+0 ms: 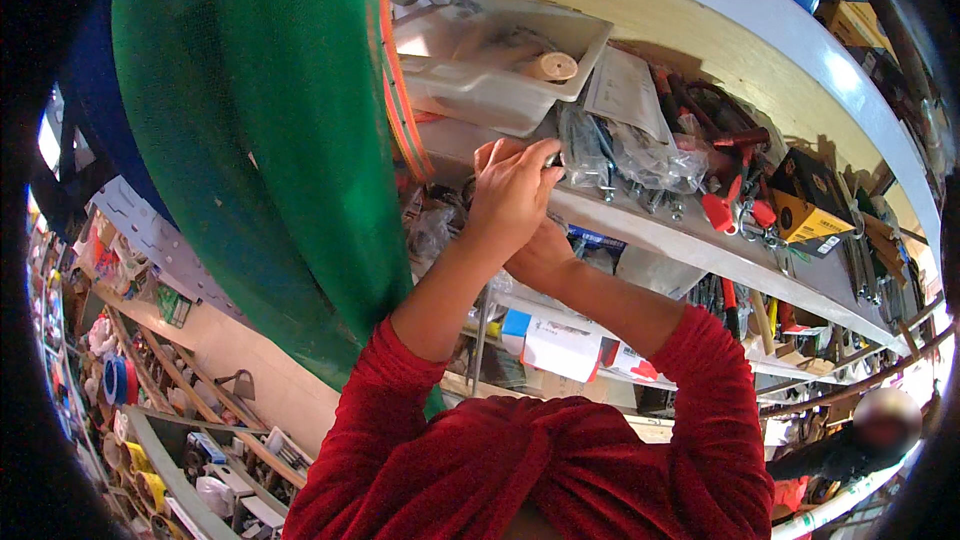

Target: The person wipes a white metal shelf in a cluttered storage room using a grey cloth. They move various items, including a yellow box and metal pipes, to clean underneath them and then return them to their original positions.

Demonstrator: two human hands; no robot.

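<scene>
My left hand (510, 191) is raised at the edge of a metal shelf (645, 225), its fingers curled around a small dark, shiny metal object (553, 160) whose kind I cannot tell. Beneath and partly behind it is my right hand (541, 251); its fingers are mostly hidden, so I cannot tell what they hold. A translucent plastic bin (480, 90) with a spool-like roll (556, 67) in it stands on the shelf just beyond my hands. Clear plastic bags (585, 146) of metal tools lie to their right.
Green sheet rolls (300, 150) stand close on the left, beside an orange striped strap (401, 90). Red-handled tools (720, 206) and a black and yellow box (810, 202) sit farther right. Lower shelves hold more goods. A person (847, 442) is at the far right.
</scene>
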